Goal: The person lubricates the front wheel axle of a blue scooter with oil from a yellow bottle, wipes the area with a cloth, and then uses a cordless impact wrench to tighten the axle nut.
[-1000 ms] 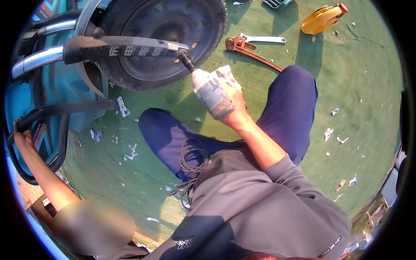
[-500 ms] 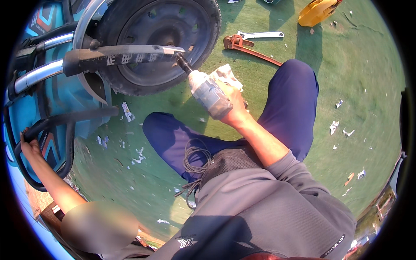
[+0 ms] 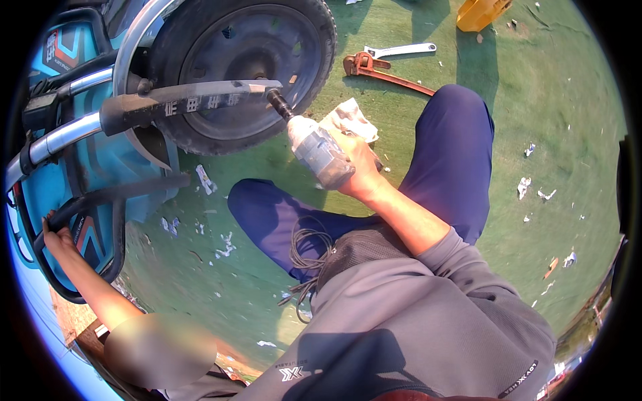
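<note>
My right hand (image 3: pixel 362 165) is wrapped around the grip of a power impact wrench (image 3: pixel 322 157) with a grey-black body and a pale, worn nose. Its dark socket (image 3: pixel 281 105) meets the end of the black fork leg (image 3: pixel 200 100), beside the wheel hub; the fastener is hidden. The spoked-hole wheel (image 3: pixel 251 67) has a black tyre. Far to the left, my left arm stretches out and my left hand (image 3: pixel 59 234) closes around a black tubular bar (image 3: pixel 115 234) on the blue vehicle (image 3: pixel 100 157). My left elbow is blurred.
An orange-red pipe wrench (image 3: pixel 391 78) and a silver adjustable wrench (image 3: pixel 404 51) lie on the green ground beyond my knees. A yellow jug (image 3: pixel 480 13) stands farther off. A crumpled whitish piece (image 3: pixel 352 120) shows just past my right hand. Paper scraps (image 3: pixel 523 188) litter both sides.
The view has shifted slightly, so the vehicle and litter sit a little lower and the wrenches a little higher. Both hands keep their holds, and the socket stays at the fork end.
</note>
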Motion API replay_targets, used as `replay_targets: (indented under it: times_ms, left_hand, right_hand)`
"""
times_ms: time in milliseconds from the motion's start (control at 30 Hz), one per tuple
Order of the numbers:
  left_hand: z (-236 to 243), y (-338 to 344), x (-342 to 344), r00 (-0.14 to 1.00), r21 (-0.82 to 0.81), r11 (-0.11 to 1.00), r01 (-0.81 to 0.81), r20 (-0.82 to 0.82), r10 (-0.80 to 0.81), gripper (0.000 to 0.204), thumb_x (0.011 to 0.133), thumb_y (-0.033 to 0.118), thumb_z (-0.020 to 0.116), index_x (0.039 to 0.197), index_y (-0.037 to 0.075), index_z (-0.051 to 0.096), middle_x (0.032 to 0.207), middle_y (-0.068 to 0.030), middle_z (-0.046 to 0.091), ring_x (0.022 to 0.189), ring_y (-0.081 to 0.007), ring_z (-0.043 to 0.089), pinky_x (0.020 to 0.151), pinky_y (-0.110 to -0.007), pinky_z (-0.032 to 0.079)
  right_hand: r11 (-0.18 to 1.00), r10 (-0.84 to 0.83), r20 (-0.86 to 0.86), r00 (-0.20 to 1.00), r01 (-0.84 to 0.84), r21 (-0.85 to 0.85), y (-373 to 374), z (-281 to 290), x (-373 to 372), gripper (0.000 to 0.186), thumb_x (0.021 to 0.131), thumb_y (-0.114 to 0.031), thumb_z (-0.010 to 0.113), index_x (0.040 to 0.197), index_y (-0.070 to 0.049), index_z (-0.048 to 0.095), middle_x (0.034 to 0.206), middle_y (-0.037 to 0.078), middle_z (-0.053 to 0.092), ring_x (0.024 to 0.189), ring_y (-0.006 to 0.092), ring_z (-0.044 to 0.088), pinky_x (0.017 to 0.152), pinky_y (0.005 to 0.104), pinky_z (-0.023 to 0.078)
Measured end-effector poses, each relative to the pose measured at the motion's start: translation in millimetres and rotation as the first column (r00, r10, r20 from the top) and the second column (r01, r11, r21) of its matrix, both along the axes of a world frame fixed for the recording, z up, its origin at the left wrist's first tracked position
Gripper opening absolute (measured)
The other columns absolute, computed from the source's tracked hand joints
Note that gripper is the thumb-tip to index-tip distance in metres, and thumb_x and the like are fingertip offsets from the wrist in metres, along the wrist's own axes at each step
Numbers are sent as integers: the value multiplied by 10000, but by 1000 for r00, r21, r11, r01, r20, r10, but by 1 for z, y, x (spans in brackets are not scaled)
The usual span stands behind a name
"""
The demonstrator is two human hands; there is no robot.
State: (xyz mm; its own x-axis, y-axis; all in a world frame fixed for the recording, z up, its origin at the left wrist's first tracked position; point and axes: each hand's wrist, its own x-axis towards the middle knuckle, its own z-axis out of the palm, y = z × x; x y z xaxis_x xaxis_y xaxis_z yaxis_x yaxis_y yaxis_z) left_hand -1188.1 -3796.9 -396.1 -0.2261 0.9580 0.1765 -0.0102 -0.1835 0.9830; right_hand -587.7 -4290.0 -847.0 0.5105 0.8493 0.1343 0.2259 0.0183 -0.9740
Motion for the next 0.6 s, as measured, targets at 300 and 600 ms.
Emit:
replay_targets:
  times_ms: [300, 600]
  left_hand:
    - [-2, -24, 25, 1000, 10, 1000, -23, 6, 23, 213, 1054, 128, 599, 1114, -74, 565, 1031, -183, 628, 990, -303, 637, 1019, -496, 546]
    - [-5, -47, 40, 999, 13, 999, -49, 21, 49, 191, 1061, 131, 584, 1094, -58, 584, 1004, -147, 639, 975, -267, 638, 1025, -470, 538]
  right_hand:
    - [999, 34, 4, 999, -33, -17, -3, 1, 3, 315, 705, -174, 816, 898, -34, 608, 793, 221, 678, 776, 425, 697, 662, 469, 533]
    - [996, 72, -91, 993, -76, -37, -4, 2, -1, 319, 714, -136, 811, 949, -47, 615, 797, 175, 673, 765, 392, 702, 657, 445, 533]
